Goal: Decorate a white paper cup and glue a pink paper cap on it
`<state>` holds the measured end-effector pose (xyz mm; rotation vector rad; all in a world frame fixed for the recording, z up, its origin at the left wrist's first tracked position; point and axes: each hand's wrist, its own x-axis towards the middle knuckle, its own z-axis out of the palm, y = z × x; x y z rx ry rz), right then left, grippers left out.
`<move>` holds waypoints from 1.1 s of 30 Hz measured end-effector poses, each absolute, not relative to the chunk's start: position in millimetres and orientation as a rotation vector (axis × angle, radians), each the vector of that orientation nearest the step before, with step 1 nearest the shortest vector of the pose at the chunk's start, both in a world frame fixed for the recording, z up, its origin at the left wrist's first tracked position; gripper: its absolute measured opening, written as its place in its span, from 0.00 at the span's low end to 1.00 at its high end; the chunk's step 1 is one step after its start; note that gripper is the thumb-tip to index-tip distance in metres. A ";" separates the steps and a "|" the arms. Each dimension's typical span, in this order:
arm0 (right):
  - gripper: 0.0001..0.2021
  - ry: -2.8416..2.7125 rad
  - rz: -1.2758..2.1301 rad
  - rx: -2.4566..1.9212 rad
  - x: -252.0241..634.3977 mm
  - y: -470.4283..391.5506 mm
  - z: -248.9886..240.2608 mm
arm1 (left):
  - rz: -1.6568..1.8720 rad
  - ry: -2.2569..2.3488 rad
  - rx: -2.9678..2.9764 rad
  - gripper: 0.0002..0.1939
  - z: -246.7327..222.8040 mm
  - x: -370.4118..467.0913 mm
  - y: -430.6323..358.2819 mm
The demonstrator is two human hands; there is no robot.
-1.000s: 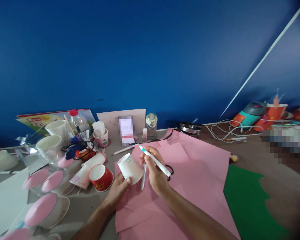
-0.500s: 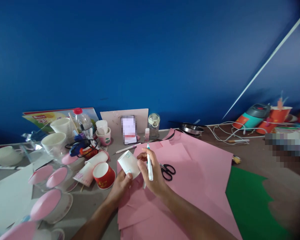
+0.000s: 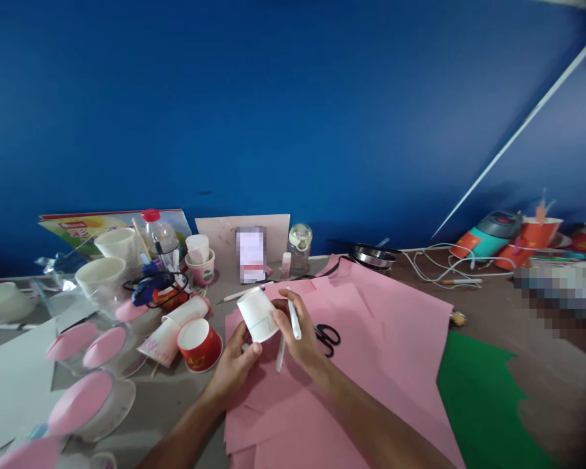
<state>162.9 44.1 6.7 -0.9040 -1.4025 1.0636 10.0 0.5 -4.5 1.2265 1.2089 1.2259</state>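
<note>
A small white paper cup, tilted, with thin blue-green lines on its side, is between my two hands above the pink paper. My left hand supports it from below and the left, its thumb near the lower edge and its fingers partly hidden behind. In my right hand is a white marker, lying across the fingers, while the fingertips touch the cup's right side. Under my right hand a slim pale stick shows on the paper. Black-handled scissors lie just to its right.
A red paper cup stands left of my left hand, beside several pink-topped cups. A phone leans at the back, near a glue stick and glass jar. Green paper and white cables are right.
The cup has turned in my hands, so the line drawing on its side now faces me more. My left thumb has come off its side. The marker has tilted slightly.
</note>
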 end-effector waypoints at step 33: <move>0.12 -1.412 0.960 -0.909 163.3 44.6 -6.7 | 1.471 0.890 0.461 0.21 7.5 14.8 6.2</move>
